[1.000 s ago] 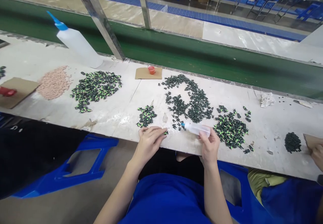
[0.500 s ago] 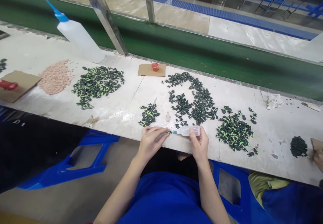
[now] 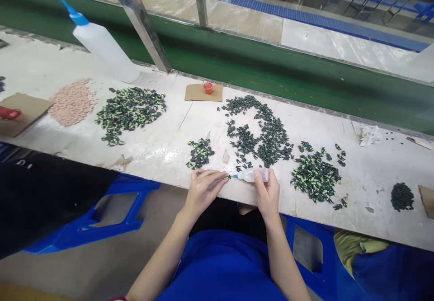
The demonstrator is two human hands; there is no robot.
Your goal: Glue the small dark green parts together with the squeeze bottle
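My left hand pinches a small dark piece with bright green marks between thumb and fingertips, at the bench's front edge. Closed around a small clear squeeze bottle is my right hand. The bottle lies almost level, its blue nozzle tip pointing left, close to the small piece; I cannot tell whether they touch. Just beyond my left hand lies a little heap of green-marked dark pieces. Plain dark pieces spread in a ring-like heap beyond the bottle.
Larger green-marked heaps lie left and right. Farther left are a pink heap and a large white bottle. A red cup sits on cardboard by the green ledge. People sit on both sides.
Both hands keep nearly the same pose, with the nozzle slightly farther from the small piece. At the far right, another person's hand has left the view.
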